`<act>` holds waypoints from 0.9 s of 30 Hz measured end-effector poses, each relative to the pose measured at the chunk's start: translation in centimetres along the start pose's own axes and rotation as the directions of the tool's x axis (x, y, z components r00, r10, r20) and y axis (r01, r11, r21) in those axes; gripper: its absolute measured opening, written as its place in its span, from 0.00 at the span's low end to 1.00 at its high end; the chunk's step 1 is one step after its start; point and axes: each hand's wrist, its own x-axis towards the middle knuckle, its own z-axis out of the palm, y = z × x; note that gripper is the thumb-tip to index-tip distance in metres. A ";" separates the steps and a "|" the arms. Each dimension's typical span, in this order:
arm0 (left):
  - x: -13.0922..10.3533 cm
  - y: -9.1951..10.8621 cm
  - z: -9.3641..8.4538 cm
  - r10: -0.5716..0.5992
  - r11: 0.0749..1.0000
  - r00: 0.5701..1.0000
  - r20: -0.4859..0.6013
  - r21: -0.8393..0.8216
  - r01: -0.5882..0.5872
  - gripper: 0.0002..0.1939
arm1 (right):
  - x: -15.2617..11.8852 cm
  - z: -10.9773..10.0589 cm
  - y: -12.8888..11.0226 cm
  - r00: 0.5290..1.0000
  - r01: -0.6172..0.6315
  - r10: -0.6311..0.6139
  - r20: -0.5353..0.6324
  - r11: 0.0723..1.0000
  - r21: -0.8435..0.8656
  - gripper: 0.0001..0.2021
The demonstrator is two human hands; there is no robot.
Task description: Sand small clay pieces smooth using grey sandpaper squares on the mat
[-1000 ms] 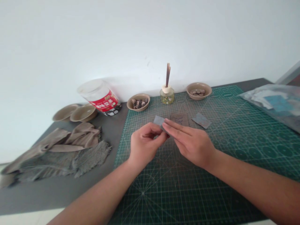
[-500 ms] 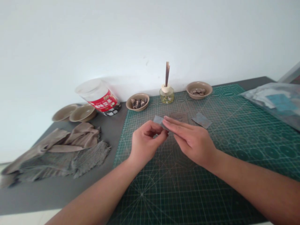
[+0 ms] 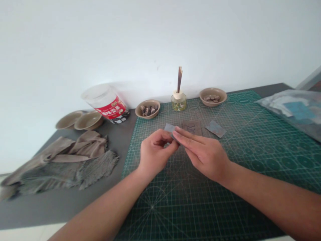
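Above the green cutting mat (image 3: 173,217), my left hand (image 3: 156,149) pinches a small grey sheet (image 3: 169,127), whose upper corner sticks out past the fingers. My right hand (image 3: 207,152) has its fingers pressed together against the sheet from the right, touching the left fingertips. The lower part of the sheet is hidden between the hands. Just behind the right fingers lies a brownish square piece (image 3: 192,127) with dark marks. Farther right, a second small grey sheet (image 3: 215,129) lies flat on the mat.
Behind are a bowl of dark and tan chunks (image 3: 147,109), a reed diffuser (image 3: 179,102) and a bowl of round pieces (image 3: 213,97). A plastic tub (image 3: 110,106), two stacked-looking bowls (image 3: 88,121) and a crumpled cloth (image 3: 75,164) are left. A clear bag (image 3: 298,107) lies right.
My right hand has shifted slightly left and down against the sheet. More of the brownish square's dark marks shows behind its fingers. My left hand has barely moved.
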 end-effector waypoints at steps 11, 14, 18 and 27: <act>0.1 0.2 0.2 -0.080 0.994 0.997 -0.009 -0.079 0.079 0.08 | 0.2 0.2 0.6 0.961 -0.264 0.273 -0.047 0.953 0.148 0.22; 0.3 0.1 0.2 -0.075 0.997 0.997 0.013 -0.011 0.075 0.09 | 0.1 0.0 0.3 0.987 -0.161 0.160 0.013 0.981 0.107 0.24; 0.2 0.2 0.2 -0.062 0.998 0.998 0.028 0.003 0.062 0.09 | 0.1 -0.1 0.3 0.991 -0.136 0.134 0.028 0.986 0.092 0.24; 0.2 0.0 0.0 -0.061 0.997 0.996 0.061 0.057 0.058 0.08 | 0.1 -0.1 0.4 0.999 -0.010 0.011 0.030 1.000 -0.016 0.22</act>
